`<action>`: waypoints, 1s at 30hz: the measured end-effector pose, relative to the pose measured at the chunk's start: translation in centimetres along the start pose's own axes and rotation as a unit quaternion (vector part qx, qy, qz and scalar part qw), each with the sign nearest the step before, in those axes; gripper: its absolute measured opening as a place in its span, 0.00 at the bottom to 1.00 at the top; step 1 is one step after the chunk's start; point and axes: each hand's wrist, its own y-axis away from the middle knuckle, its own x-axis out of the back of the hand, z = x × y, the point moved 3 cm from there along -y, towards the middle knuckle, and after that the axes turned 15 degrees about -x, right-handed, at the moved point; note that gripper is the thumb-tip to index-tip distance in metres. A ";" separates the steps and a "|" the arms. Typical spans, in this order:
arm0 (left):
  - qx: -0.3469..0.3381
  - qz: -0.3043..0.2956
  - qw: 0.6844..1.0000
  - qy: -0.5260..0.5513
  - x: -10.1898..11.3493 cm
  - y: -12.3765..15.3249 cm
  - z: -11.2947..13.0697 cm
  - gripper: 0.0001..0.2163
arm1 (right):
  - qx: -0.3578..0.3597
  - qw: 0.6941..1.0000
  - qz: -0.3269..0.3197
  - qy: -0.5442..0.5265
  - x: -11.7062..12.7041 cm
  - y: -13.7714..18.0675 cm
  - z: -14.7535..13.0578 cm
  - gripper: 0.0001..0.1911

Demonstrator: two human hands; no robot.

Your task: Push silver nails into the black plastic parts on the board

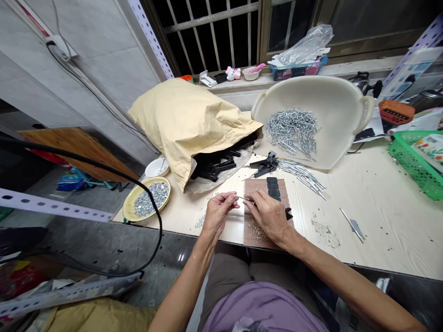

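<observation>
A thin metal pin (241, 198) spans the gap between my two hands. My left hand (218, 213) is closed, its thumb and forefinger pinching the pin's left end; any smaller part between those fingertips is too small to make out. Closed round the other end is my right hand (269, 216), held low over a brown board (251, 184). Black rounded pads (272, 186) lie in a column on that board, and a small black piece (288, 213) shows beside my right hand. Just beyond the board are black clip-like parts (265, 164) and a spread of loose pins (304, 177).
A cream sack (187, 115) spills black parts (218, 168). Behind on the right, a white basin (335, 120) holds a heap of pins. A yellow bowl (126, 207) of small metal pieces sits left, a green basket (404, 159) far right. A blade-like tool (353, 227) lies on the table.
</observation>
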 end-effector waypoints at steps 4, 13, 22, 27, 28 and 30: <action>0.008 0.005 1.000 0.005 -0.1 -0.1 -0.2 0.11 | 0.011 1.000 0.016 0.024 0.0 0.1 0.1 0.14; -0.005 -0.001 1.000 -0.020 -0.3 0.1 -0.5 0.11 | 0.005 0.999 0.030 0.026 0.1 0.0 0.2 0.13; -0.026 -0.006 0.998 -0.058 -0.3 0.0 -0.7 0.11 | -0.030 0.999 -0.009 -0.006 -0.4 0.2 0.9 0.12; -0.046 -0.012 0.996 -0.070 -0.3 0.1 -0.8 0.12 | -0.023 1.000 -0.003 0.015 -0.5 0.3 1.0 0.11; -0.046 -0.008 0.997 -0.067 -0.3 0.1 -0.8 0.12 | -0.023 0.999 -0.003 0.022 -0.5 0.3 1.0 0.12; -0.045 0.002 0.997 -0.060 -0.4 0.1 -0.8 0.13 | -0.026 0.999 -0.011 0.024 -0.6 0.4 0.8 0.13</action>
